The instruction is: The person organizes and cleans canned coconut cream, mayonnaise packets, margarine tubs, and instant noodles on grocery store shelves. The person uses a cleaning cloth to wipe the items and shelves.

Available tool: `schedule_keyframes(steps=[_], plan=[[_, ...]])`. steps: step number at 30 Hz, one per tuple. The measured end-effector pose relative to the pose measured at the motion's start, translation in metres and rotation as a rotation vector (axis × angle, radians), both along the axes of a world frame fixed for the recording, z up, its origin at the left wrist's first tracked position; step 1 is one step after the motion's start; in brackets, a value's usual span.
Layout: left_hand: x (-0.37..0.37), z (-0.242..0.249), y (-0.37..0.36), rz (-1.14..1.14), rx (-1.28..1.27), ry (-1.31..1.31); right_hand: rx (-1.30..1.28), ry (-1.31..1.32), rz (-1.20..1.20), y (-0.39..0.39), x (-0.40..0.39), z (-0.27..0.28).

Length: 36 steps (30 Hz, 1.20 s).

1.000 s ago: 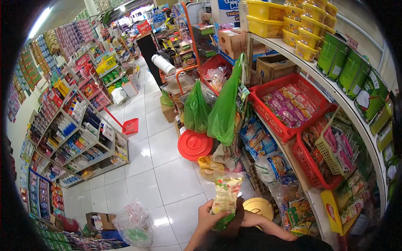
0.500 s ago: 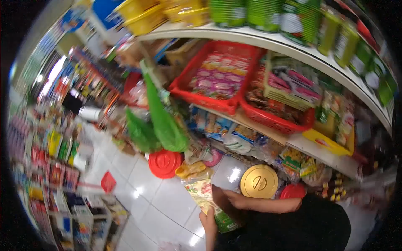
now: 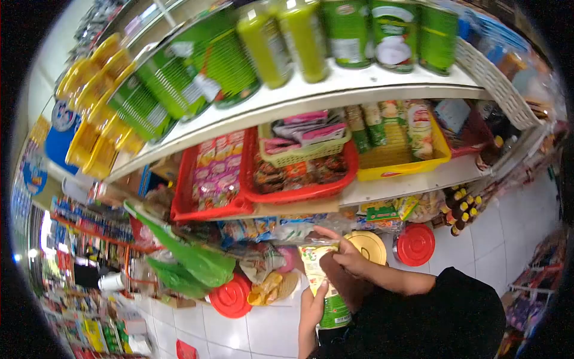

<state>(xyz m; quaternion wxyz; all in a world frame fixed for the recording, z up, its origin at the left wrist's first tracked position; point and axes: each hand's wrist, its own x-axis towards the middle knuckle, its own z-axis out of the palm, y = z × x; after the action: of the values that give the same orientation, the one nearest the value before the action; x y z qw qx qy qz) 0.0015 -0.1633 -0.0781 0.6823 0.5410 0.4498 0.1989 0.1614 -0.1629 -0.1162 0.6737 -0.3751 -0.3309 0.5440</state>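
My left hand (image 3: 313, 306) grips the lower side of a yellow and green plastic food packet (image 3: 315, 266), thumb across its front. The packet stands nearly upright in front of my body. My right hand (image 3: 351, 256) is closed on a dark brown flat item (image 3: 342, 281) that overlaps the packet's right side; its exact kind I cannot tell. One finger of that hand stretches over the packet's clear top edge. Just past the right hand is a round gold lid (image 3: 366, 245).
Ahead, a white shelf (image 3: 382, 84) carries green cans and yellow-green bottles. Below it sit red baskets (image 3: 182, 191) of small packets and a yellow tray (image 3: 406, 169) with similar long packets. Red lidded tubs (image 3: 415, 244) and green bags (image 3: 203, 263) stand lower down.
My view has swung right, bringing more of the shelf and the yellow tray into sight. The packet is more upright, and a right finger now reaches over its top.
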Motion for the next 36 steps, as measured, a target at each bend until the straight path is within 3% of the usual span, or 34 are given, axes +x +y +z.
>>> schedule_keyframes(steps=[5, 7, 12, 15, 16, 19, 20, 23, 24, 25, 27, 29, 31, 33, 35, 36], plan=[[0.053, 0.002, 0.008, -0.357, 0.04, 0.061, -0.077, 0.015, -0.33, -0.033, 0.054, 0.013], [0.073, 0.013, 0.008, -0.45, 0.126, 0.113, -0.11, 0.191, -0.416, -0.048, 0.069, 0.021], [0.118, 0.003, 0.003, -0.696, 0.145, -0.11, -0.056, 0.185, -0.602, -0.083, 0.105, 0.031], [0.145, -0.005, -0.002, -0.816, 0.169, -0.12, -0.119, 0.27, -0.736, -0.104, 0.121, 0.023], [0.153, 0.009, -0.003, -0.891, 0.323, -0.054, -0.129, 0.262, -0.903, -0.11, 0.123, 0.021], [0.176, 0.021, -0.009, -0.908, 0.375, -0.045, 0.015, 0.356, -1.015, -0.13, 0.142, -0.009], [0.184, 0.026, -0.009, -0.921, 0.465, 0.003, -0.04, 0.373, -1.093, -0.136, 0.151, -0.017], [0.207, 0.032, -0.003, -0.847, 0.795, 0.016, -0.02, 0.402, -1.206, -0.151, 0.16, 0.003], [0.215, 0.03, 0.001, -0.852, 0.772, 0.033, -0.059, 0.462, -1.284, -0.15, 0.171, -0.001], [0.221, 0.041, 0.0, -0.739, 0.884, -0.052, -0.04, 0.472, -1.302, -0.156, 0.181, -0.01], [0.236, 0.038, 0.012, -0.572, 0.877, -0.06, -0.01, 0.486, -1.337, -0.18, 0.198, -0.027], [0.257, 0.062, 0.02, -0.371, 0.706, -0.234, 0.003, 0.435, -1.306, -0.198, 0.206, -0.019], [0.286, 0.06, 0.037, -0.22, 0.787, -0.273, -0.017, 0.411, -1.307, -0.217, 0.212, -0.03], [0.33, 0.051, 0.05, -0.102, 0.793, -0.504, -0.071, 0.416, -1.374, -0.226, 0.212, -0.034], [0.372, 0.053, 0.062, -0.054, 1.228, -0.445, -0.067, 0.425, -1.402, -0.233, 0.211, -0.044], [0.407, 0.013, 0.082, -0.132, 0.981, -0.514, -0.092, 0.404, -1.38, -0.237, 0.212, -0.054]])
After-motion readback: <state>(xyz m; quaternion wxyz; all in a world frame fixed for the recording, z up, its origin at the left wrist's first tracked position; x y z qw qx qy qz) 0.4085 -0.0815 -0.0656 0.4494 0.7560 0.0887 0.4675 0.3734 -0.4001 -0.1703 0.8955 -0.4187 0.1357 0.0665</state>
